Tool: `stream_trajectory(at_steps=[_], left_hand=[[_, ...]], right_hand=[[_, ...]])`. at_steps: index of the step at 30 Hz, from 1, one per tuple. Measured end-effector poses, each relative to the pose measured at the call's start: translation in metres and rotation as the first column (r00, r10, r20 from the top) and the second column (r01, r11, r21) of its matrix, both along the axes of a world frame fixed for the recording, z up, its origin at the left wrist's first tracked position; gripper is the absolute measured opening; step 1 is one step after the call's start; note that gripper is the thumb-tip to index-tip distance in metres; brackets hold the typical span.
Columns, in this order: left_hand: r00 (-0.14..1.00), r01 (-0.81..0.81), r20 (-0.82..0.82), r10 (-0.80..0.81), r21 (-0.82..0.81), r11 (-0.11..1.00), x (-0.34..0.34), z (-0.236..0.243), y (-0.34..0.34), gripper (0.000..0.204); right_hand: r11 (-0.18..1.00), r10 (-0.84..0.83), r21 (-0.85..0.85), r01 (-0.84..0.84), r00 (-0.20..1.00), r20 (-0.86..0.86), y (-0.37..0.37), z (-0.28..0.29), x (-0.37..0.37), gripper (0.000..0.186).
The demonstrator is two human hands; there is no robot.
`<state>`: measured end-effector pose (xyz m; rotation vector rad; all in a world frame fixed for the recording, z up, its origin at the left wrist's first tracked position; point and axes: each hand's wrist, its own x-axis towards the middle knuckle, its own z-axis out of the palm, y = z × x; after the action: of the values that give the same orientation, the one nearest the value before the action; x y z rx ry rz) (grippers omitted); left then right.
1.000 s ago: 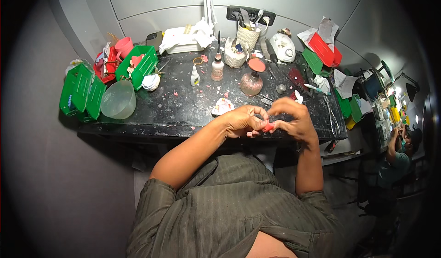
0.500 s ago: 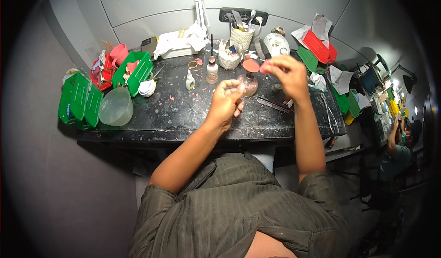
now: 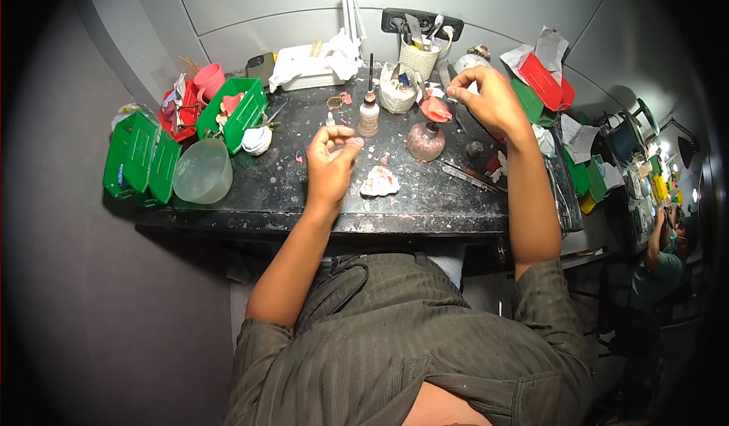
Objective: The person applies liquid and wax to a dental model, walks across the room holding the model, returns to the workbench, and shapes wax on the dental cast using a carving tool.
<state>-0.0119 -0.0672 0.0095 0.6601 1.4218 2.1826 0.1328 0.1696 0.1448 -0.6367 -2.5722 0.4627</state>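
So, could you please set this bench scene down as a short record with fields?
setting: dark, paint-speckled workbench against grey wall panels
left hand: raised above the bench, fingers curled, whether it holds anything cannot be told
right hand: raised near the red dish, fingertips pinched, any item too small to tell
between hands: round glass flask, small dropper bottle
bench front: white plaster cast
left side: green trays, translucent bowl
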Motion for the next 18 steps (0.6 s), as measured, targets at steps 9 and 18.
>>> stream_trajectory(at_steps=[9,18], left_hand=[[0.613,-0.461,-0.79,-0.028,-0.386,0.799,-0.014,0.006,-0.016,0.012],[0.638,-0.631,-0.77,-0.034,-0.548,0.549,-0.054,0.024,-0.073,0.016]], right_hand=[[0.935,0.297,0.076,-0.345,0.884,0.36,-0.078,-0.106,-0.041,0.011],[0.964,0.183,0.106,-0.244,0.898,0.4,-0.081,-0.11,-0.051,0.012]])
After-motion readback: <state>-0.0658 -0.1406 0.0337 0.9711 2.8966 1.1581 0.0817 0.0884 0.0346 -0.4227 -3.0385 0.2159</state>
